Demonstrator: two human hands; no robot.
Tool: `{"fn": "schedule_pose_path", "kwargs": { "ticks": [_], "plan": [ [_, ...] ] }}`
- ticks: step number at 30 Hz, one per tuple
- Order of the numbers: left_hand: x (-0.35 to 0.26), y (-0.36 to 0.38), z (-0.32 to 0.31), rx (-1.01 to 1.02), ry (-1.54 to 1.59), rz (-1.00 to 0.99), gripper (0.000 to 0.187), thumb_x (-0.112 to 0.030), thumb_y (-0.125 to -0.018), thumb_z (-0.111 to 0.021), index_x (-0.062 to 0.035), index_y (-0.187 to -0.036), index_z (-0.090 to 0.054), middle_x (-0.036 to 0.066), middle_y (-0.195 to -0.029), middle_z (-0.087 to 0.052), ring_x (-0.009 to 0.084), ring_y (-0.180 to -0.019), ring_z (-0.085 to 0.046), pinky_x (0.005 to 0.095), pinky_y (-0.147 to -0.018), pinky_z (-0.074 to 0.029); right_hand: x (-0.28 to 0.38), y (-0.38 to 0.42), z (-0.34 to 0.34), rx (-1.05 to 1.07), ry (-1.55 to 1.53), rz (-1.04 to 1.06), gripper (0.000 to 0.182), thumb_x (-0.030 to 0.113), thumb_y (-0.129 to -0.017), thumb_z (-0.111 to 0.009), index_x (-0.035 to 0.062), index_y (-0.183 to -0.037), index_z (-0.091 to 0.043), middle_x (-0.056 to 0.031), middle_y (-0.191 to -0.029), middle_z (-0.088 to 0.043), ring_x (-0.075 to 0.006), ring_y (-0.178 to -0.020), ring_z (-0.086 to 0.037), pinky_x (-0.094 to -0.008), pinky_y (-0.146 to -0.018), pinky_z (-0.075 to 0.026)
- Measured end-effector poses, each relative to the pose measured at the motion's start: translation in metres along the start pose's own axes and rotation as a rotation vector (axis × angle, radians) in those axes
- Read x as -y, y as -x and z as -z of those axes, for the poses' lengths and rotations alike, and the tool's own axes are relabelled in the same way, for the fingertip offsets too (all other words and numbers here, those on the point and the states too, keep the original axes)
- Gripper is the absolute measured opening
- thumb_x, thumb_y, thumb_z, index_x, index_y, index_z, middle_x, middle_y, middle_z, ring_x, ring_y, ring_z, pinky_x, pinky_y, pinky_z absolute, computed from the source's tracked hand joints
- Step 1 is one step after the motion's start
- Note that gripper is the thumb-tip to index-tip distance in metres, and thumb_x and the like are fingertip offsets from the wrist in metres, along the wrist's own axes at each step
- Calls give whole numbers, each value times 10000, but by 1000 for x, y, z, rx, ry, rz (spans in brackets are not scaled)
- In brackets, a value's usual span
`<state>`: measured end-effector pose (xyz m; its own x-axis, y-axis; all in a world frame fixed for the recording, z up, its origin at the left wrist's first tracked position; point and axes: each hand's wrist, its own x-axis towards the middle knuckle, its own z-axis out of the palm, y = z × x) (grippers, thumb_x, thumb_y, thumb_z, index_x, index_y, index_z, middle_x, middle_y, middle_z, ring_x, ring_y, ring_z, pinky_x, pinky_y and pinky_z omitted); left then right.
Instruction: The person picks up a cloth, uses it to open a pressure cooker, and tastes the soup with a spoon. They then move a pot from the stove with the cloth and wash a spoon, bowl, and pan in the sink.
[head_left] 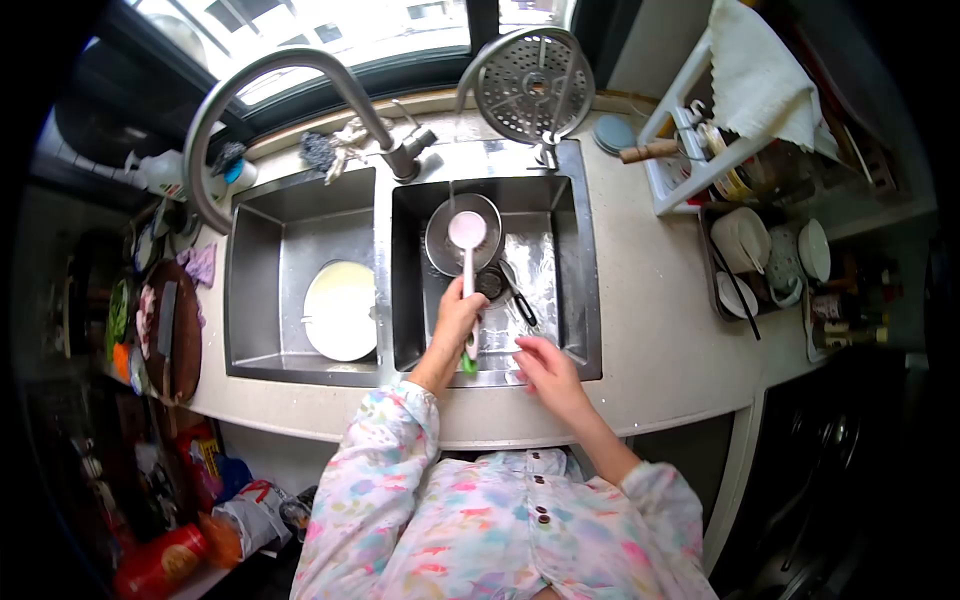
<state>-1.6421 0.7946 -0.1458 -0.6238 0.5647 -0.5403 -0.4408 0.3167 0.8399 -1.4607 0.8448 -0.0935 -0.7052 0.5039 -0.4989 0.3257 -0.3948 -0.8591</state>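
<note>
My left hand (457, 322) grips the handle of a pink and white ladle (467, 232), its bowl held over a small metal pan (462, 235) in the right sink basin (565, 260). A green bit shows at the handle's lower end. My right hand (545, 370) hovers over the front rim of that basin, fingers apart, holding nothing. A black-handled utensil (517, 300) lies on the basin floor beside the drain.
The left basin (250, 270) holds a pale round plate (341, 310). A tall curved tap (290, 70) arches over it. A metal strainer (530, 85) stands behind the right basin. A dish rack (700, 150) and bowls (765, 250) sit on the right counter; a cutting board (170, 330) lies left.
</note>
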Motion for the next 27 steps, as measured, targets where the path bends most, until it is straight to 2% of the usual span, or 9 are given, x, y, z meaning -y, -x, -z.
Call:
{"fn": "schedule_pose_path", "kwargs": {
  "ticks": [3,8,11,15,17,19,21,24,27],
  "plan": [
    [2,3,-6,-55,216,-16,406,-20,-689,-520,-7,-1094,-502,53,-702,-523,126,-515,-492,266,-450,-416,-8,-55,-22,102,-125,-101,349,320,-918,-468,42,-1124,-510,-56,-964,-567,-114,-729,-559,-241,-571,-470],
    [9,-10,-9,-325,-123,-126,246,-88,-680,-563,-7,-907,-510,124,-752,-587,205,-675,-590,353,-615,-480,7,-74,-50,183,-253,-223,383,442,-919,-395,126,-1134,-382,-82,-913,-521,-207,-711,-590,-356,-538,-526],
    [11,-20,-7,-321,-31,-43,210,-110,-676,-583,33,-825,-543,146,-725,-600,240,-662,-608,363,-611,-481,9,-73,-62,196,-375,-230,288,393,-937,-366,123,-1035,-388,-38,-719,-510,-176,-447,-516,-295,-308,-415],
    [27,-49,-14,-131,262,61,210,-161,-713,-591,30,-625,-578,118,-588,-580,206,-517,-576,349,-479,-447,18,-83,-49,206,-247,-106,248,297,-890,-524,73,-947,-432,-14,-623,-493,-80,-359,-423,-198,-270,-314],
    [27,-48,-19,5,479,90,230,-201,-738,-587,28,-719,-596,112,-636,-590,213,-532,-581,338,-481,-458,41,-75,-42,204,-117,-85,217,212,-850,-584,51,-914,-453,-7,-608,-491,-54,-354,-402,-177,-276,-287],
    [17,-42,-23,78,685,200,209,-189,-749,-574,18,-755,-596,117,-641,-585,236,-530,-581,347,-499,-485,51,-71,-29,189,80,-61,365,161,-813,-602,-16,-1103,-469,-31,-664,-537,-70,-427,-460,-180,-352,-346],
    [9,-40,-25,68,712,205,197,-181,-728,-582,14,-760,-589,119,-633,-578,250,-519,-579,369,-480,-491,30,-83,-10,150,254,156,533,146,-779,-613,4,-1249,-407,-62,-723,-588,-134,-542,-556,-283,-461,-443],
    [15,-44,-21,48,620,192,203,-170,-691,-601,9,-784,-576,118,-640,-575,257,-506,-579,384,-436,-485,35,-75,15,62,1001,589,578,159,-753,-610,71,-1288,-410,-156,-777,-625,-286,-653,-627,-412,-586,-490],
    [26,-53,-34,58,520,169,256,-158,-642,-620,2,-834,-563,113,-663,-578,243,-496,-583,378,-389,-469,57,-49,4,-48,1271,497,597,176,-749,-605,118,-1304,-396,-156,-790,-629,-351,-688,-619,-485,-620,-471]
  ]
}}
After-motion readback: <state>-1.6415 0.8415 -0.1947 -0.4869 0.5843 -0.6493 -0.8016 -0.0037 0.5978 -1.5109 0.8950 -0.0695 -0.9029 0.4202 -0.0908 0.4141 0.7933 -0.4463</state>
